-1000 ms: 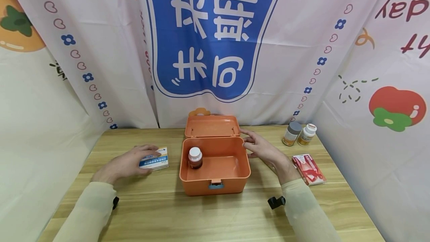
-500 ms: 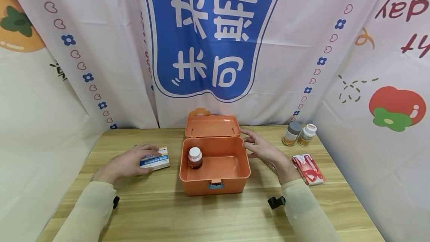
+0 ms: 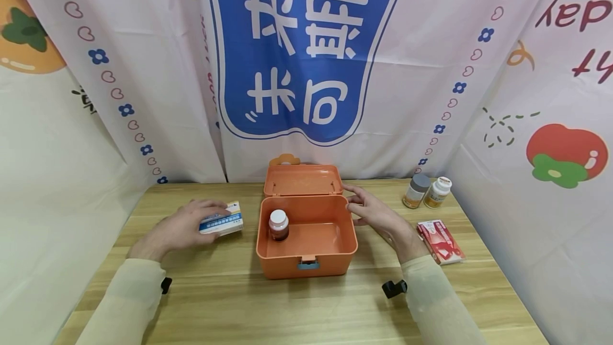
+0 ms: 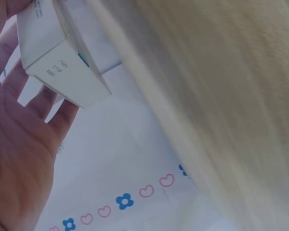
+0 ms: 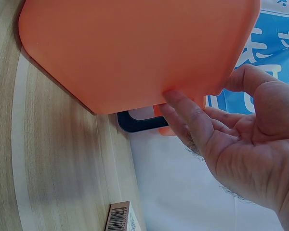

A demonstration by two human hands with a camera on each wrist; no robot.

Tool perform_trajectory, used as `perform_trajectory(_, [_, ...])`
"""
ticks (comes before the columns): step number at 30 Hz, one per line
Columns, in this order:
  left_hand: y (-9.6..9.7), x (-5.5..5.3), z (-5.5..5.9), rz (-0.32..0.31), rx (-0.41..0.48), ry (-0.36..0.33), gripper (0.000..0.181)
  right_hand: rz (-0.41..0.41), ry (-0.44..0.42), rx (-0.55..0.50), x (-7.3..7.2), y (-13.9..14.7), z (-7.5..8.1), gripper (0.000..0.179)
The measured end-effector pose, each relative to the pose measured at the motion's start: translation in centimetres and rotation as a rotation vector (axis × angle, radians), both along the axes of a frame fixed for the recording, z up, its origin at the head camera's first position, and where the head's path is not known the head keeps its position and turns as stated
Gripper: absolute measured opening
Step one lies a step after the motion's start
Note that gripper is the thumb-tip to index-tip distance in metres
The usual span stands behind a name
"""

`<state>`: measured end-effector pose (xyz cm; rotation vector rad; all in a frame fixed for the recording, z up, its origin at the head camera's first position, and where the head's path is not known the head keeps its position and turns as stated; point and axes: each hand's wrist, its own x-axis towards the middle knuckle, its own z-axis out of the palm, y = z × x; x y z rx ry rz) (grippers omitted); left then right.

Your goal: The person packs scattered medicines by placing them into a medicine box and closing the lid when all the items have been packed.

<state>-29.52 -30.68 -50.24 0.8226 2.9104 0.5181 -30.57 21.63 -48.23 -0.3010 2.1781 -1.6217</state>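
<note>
In the head view my left hand [image 3: 184, 228] grips a white, blue and yellow medicine box [image 3: 227, 221] with thumb and fingers on its sides. The left wrist view shows the box's white end [image 4: 62, 70] against the fingers. At the middle of the table stands an orange storage box [image 3: 306, 266], its lid [image 3: 304, 180] folded back. A brown pill bottle [image 3: 279, 230] with a white cap stands upright inside at the left. My right hand [image 3: 375, 214] holds the storage box at its back right corner, fingertips on the wall and rim; the right wrist view shows its orange side [image 5: 135, 53].
At the back right stand a grey-capped bottle [image 3: 415, 191] and a white bottle [image 3: 438, 192]. A red and white box [image 3: 440, 241] lies in front of them, right of my forearm. Printed cloth [image 3: 407, 137] surrounds the table [image 3: 287, 313] at the back and sides.
My left hand has raised the medicine box slightly and tilted it, with a small shift to the right. The right hand and the storage box have stayed in place.
</note>
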Motion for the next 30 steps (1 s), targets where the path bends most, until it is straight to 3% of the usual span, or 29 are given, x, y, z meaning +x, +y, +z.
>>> perform_trajectory(4, [0.2, 0.2, 0.8, 0.011, -0.003, 0.015, 0.060, 0.000, 0.003, 0.000, 0.0, 0.1, -0.1, 0.077])
perform_trajectory(13, [0.9, 0.7, 2.5, -0.008, 0.008, 0.122, 0.059, 0.007, 0.003, -0.009, -0.1, 0.2, -0.3, 0.077])
perform_trajectory(30, [2.0, 1.5, 5.4, -0.020, 0.022, 0.178, 0.059, 0.022, 0.003, -0.018, -0.1, 0.1, -0.2, 0.077])
